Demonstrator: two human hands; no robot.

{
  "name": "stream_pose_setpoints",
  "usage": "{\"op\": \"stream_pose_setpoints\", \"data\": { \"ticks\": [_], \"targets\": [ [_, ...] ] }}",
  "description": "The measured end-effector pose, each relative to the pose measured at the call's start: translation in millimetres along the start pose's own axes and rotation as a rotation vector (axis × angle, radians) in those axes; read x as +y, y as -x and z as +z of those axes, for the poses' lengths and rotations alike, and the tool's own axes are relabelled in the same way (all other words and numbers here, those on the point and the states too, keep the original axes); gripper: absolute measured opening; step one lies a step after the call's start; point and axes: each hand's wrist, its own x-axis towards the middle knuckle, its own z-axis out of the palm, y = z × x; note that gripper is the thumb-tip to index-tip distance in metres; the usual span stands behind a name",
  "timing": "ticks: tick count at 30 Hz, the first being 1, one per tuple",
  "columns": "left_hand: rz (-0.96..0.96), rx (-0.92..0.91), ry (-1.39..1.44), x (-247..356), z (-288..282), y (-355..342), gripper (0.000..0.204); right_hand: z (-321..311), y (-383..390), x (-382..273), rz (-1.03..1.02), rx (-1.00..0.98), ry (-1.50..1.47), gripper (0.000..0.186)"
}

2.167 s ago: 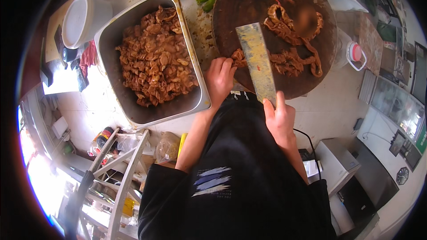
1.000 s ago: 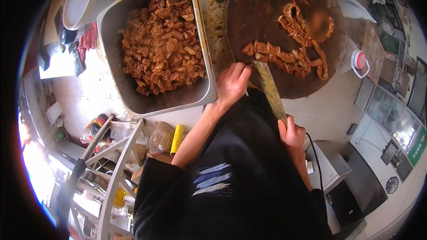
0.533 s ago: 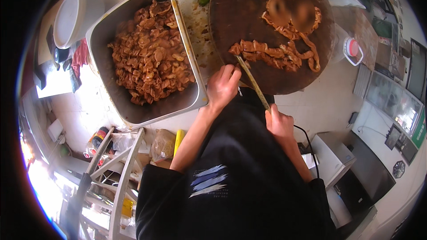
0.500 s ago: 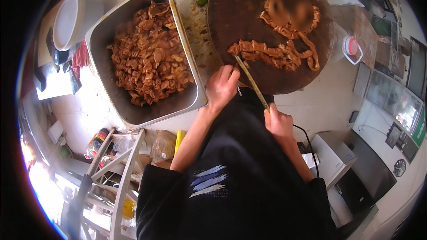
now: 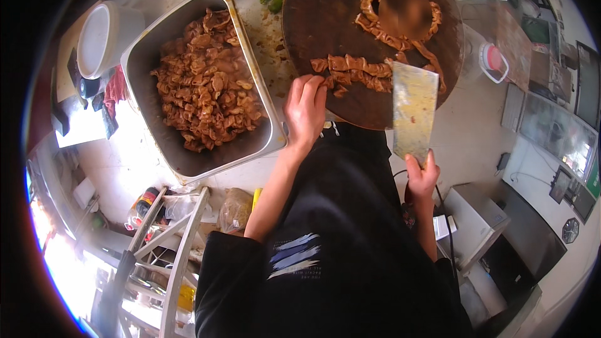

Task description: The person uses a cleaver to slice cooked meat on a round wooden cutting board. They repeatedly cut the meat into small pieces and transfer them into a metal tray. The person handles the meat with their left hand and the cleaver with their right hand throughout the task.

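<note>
Right grip: right hand [image 5: 421,175] closed around the handle of one cleaver [image 5: 413,111], blade flat-side up, tip over the near rim of the round chopping board [image 5: 325,25].
Left grip: left hand [image 5: 305,111] loosely curled, fingertips [image 5: 313,87] pressing the near end of the cut meat strip [image 5: 354,72], just left of the blade.
Count: one row of cut pieces; one uncut coil [image 5: 400,25] beyond the blade; one steel tray [image 5: 263,138] heaped with chopped meat, left of the left grip.
Edges: tray rim touches the left wrist side; board edge overhangs toward the body.
Room: bare bench [image 5: 469,131] right of the cleaver; a white tub [image 5: 493,62] stands further right.
</note>
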Motion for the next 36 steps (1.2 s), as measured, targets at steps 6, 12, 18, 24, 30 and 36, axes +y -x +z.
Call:
{"op": "stream_pose_setpoints", "data": {
  "ticks": [6,12,18,24,30,36],
  "targets": [
    [0.153,0.013,-0.106,4.7,17.7,-30.9,0.023,-19.0,-9.0,27.2,0.341,0.089,-0.396,0.023],
    [0.129,-0.075,-0.028,7.7,39.0,-25.9,0.035,-5.1,-7.3,38.8,0.423,0.083,-0.527,0.025],
    [0.14,-0.099,-0.091,15.0,55.6,-20.5,0.04,-6.0,-5.4,43.4,0.445,0.071,-0.548,0.029],
    [0.153,-0.137,-0.06,26.3,73.9,-17.8,0.042,-2.1,-1.5,46.3,0.424,0.068,-0.522,0.025],
    [0.164,-0.176,-0.057,33.6,86.7,-15.9,0.041,-7.3,6.8,51.2,0.365,0.023,-0.398,0.017],
    [0.18,-0.182,-0.079,37.9,95.0,-16.2,0.042,-3.6,3.7,59.1,0.301,-0.013,-0.248,0.014]
  ]
}}
